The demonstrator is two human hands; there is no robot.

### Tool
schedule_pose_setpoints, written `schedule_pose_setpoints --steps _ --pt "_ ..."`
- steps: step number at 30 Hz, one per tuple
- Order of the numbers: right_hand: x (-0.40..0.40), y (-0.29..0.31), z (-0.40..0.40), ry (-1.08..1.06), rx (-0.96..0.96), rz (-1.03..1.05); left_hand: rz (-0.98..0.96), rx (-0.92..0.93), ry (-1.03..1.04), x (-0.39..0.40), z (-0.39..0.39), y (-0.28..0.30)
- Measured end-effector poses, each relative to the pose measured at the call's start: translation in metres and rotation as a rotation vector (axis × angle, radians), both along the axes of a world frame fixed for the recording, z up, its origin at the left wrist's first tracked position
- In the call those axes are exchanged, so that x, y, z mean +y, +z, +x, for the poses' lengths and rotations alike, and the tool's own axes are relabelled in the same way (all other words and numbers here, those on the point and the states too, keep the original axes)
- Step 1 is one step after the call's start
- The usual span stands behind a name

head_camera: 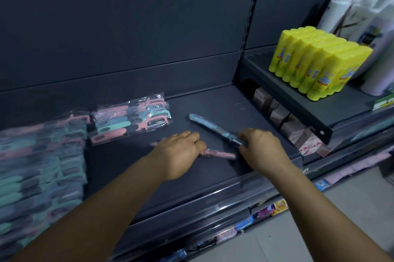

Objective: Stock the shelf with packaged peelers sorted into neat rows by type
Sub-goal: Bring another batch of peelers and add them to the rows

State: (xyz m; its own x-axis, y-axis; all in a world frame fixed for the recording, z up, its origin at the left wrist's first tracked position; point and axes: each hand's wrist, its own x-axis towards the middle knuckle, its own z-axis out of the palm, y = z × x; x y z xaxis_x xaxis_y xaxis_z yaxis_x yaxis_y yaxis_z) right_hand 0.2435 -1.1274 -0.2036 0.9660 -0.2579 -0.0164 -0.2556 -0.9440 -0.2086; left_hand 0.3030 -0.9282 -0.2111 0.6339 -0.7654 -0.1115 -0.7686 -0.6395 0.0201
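Big heap of pink and green bagged peelers point(40, 155) at far left of dark shelf point(213, 101); left hand point(181, 153) fingers curled on pink wrapped peeler point(219, 154); right hand point(261, 148) fingers pinching long blue wrapped peeler point(213, 127)

Two bare forearms are seen entering from the bottom edge, no sleeves visible anywhere up to the frame border. Left hand point(181, 153) and right hand point(261, 151) are both ungloved. No rings are seen on the visible fingers point(193, 135), no watch or band at either wrist. No markings are made out on either arm. Fingertips of the right hand are hidden from the camera; nails cannot be judged. Slight motion blur is noted on both hands.
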Motion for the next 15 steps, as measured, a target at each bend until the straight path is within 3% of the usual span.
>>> schedule_pose_setpoints --steps 6,10,15 --pt "-0.003 -0.008 0.007 -0.026 0.006 0.141 0.013 0.193 0.142 0.018 0.002 0.011" --pt "-0.004 -0.008 0.010 -0.023 0.008 0.168 -0.117 0.213 0.250 0.032 -0.004 0.023" --pt "0.006 -0.003 0.012 0.027 -0.143 0.268 -0.243 0.169 0.321 0.048 -0.009 0.035"
